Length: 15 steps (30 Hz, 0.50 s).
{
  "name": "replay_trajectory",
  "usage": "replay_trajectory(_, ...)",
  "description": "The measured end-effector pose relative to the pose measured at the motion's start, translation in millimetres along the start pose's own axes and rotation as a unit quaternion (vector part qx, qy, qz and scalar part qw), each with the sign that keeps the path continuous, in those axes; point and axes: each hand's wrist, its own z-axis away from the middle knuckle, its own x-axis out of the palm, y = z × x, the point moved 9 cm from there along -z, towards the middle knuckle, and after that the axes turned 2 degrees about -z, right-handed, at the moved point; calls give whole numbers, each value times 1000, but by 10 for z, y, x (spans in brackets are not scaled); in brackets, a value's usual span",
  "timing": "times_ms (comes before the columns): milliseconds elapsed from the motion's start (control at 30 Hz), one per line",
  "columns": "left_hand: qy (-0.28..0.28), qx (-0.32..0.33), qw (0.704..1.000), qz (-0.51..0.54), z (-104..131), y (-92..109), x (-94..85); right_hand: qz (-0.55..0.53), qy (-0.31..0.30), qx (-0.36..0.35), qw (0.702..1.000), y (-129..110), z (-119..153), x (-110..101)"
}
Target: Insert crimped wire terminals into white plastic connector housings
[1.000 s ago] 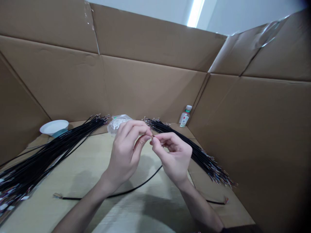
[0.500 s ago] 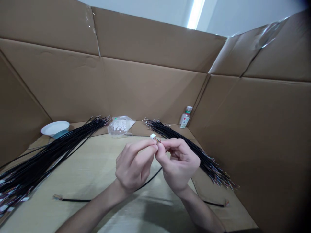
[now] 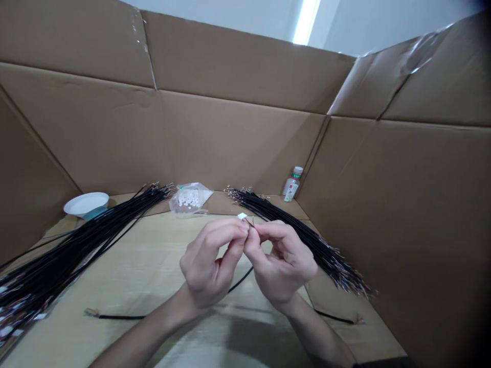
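Observation:
Over the middle of the table, my left hand (image 3: 215, 260) pinches thin coloured wires (image 3: 248, 223) just below a small white connector (image 3: 242, 216). Its fingertips touch those of my right hand (image 3: 282, 263), which is closed in a pinch on the same wires. A black cable (image 3: 241, 280) runs down behind my left hand. Another black cable (image 3: 120, 317) lies across the table under my forearms, with bare wire ends at both sides. The exact grip at the fingertips is too small to make out.
Bundles of black cables lie at the left (image 3: 88, 240) and right (image 3: 303, 227). A plastic bag of white pieces (image 3: 190, 198), a white bowl (image 3: 86, 203) and a bottle (image 3: 292, 185) stand towards the back. Cardboard walls (image 3: 241, 143) surround the table.
My left hand has shifted slightly left and its fingers are bent more. The white connector has stayed nearly in place, and both hands still pinch the wires.

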Motion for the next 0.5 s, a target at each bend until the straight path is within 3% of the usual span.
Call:
replay_trajectory(300,-58,108,982,-142,-75,110,-25,-12,-30,-23,999,6,-72,24)
replay_trajectory(400,-60,60,985,-148,-173,50,-86,-6,-61,-42,997,-39,-112,74)
replay_trajectory(500,-143,-60,986,-56,-267,-128,-48,0,-83,-65,994,-81,-133,123)
